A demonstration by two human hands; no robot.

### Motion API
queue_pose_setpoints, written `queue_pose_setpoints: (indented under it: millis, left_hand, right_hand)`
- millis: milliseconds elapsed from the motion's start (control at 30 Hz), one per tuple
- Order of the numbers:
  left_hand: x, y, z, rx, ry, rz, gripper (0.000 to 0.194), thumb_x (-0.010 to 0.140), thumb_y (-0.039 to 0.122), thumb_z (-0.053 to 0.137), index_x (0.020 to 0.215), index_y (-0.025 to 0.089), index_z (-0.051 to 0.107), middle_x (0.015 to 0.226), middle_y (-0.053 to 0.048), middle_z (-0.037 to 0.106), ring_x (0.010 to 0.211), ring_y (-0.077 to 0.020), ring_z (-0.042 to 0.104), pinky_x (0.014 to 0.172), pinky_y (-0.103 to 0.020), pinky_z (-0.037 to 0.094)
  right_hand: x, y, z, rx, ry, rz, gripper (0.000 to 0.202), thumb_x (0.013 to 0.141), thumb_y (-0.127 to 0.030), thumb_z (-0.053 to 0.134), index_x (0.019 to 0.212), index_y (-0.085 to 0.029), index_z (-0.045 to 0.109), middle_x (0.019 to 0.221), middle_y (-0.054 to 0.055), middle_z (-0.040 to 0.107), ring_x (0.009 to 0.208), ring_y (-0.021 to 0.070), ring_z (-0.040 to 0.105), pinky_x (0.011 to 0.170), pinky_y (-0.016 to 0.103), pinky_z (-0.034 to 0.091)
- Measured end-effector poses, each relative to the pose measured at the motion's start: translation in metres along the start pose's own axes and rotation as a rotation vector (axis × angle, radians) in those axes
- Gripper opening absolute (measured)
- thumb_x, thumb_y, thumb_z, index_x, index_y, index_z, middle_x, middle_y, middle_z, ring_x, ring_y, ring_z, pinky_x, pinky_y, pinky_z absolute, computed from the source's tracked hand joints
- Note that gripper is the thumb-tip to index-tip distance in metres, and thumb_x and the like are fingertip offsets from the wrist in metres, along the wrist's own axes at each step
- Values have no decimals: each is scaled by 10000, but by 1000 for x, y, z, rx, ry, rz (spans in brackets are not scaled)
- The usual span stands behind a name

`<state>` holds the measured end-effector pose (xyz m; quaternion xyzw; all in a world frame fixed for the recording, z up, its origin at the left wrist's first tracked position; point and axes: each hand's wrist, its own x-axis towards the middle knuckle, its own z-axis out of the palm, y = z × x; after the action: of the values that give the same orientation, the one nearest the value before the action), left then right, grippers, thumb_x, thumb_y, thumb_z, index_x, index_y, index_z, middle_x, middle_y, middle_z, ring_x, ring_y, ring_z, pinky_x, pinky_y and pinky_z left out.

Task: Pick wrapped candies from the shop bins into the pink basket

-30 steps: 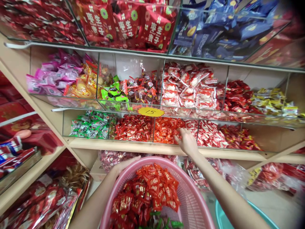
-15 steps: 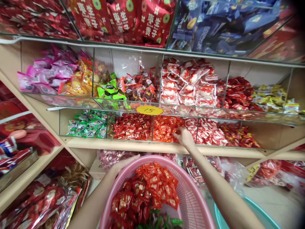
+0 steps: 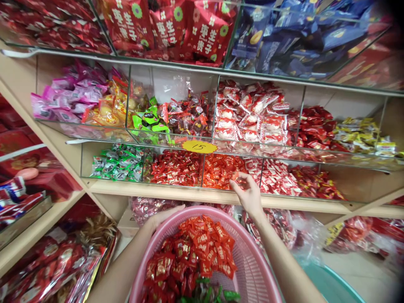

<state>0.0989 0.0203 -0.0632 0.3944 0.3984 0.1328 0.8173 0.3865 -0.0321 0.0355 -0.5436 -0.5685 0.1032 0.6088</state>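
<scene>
A pink plastic basket (image 3: 259,256) fills the lower middle of the view, with orange-red wrapped candies (image 3: 206,242), darker red ones (image 3: 164,265) and some green-wrapped ones (image 3: 214,291) inside. My left hand (image 3: 164,215) grips its far left rim; the fingers are partly hidden behind it. Beyond the basket, my right hand (image 3: 251,195) is at the front edge of a bin of orange-red candies (image 3: 217,170). Its thumb and fingers are closed in a pinch, and a bit of orange-red wrapper shows between them.
Clear dividers split the shelf into bins of green candies (image 3: 118,162), red candies (image 3: 176,168) and red-and-white candies (image 3: 279,176). A yellow price tag (image 3: 200,146) marked 15 hangs above. Low on the right stands a teal basin (image 3: 334,282); bagged goods (image 3: 151,210) lie under the shelf.
My right hand has drawn back slightly from the orange-red candies, toward the bin's front edge and the basket. My left hand stays on the basket rim.
</scene>
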Motion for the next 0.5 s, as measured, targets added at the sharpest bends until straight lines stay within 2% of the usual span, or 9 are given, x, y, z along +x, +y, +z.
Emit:
queue_pose_setpoints:
  millis: [133, 200, 367, 433, 500]
  left_hand:
    - [-1, 1, 0, -29, -21, -55, 492, 702, 526, 614, 989, 132, 677, 887, -61, 717, 759, -165, 633, 762, -241, 480]
    - [-2, 2, 1, -51, -55, -70, 503, 709, 529, 606, 997, 122, 675, 910, -69, 713, 792, -169, 632, 780, -238, 476]
    - [-4, 5, 5, -30, -108, -116, 536, 711, 553, 587, 1022, 124, 667, 892, -70, 713, 724, -158, 627, 724, -236, 481]
    - [-4, 5, 6, -23, -120, -108, 543, 710, 556, 586, 1025, 121, 667, 880, -65, 716, 711, -150, 622, 723, -230, 477]
    - [-5, 4, 7, -33, -145, -73, 553, 712, 552, 587, 1046, 117, 658, 942, -69, 707, 785, -154, 627, 781, -225, 463]
  right_hand:
    - [-28, -30, 7, -27, -109, -45, 242, 783, -362, 598, 955, -197, 556, 822, 18, 594, 735, 145, 544, 694, 292, 449]
    - [-40, -36, 9, -129, -244, -103, 209, 801, -351, 581, 944, -199, 568, 796, 16, 587, 730, 149, 527, 679, 287, 431]
    - [-62, -32, 17, -442, -632, -280, 197, 833, -328, 540, 970, -192, 579, 875, 50, 601, 843, 191, 524, 763, 332, 400]
    - [-66, -29, 19, -532, -711, -299, 201, 832, -325, 537, 978, -194, 579, 897, 57, 602, 869, 202, 525, 773, 339, 391]
    - [-68, -27, 19, -586, -738, -280, 201, 830, -323, 537, 979, -192, 572, 903, 61, 598, 878, 206, 525, 770, 335, 386]
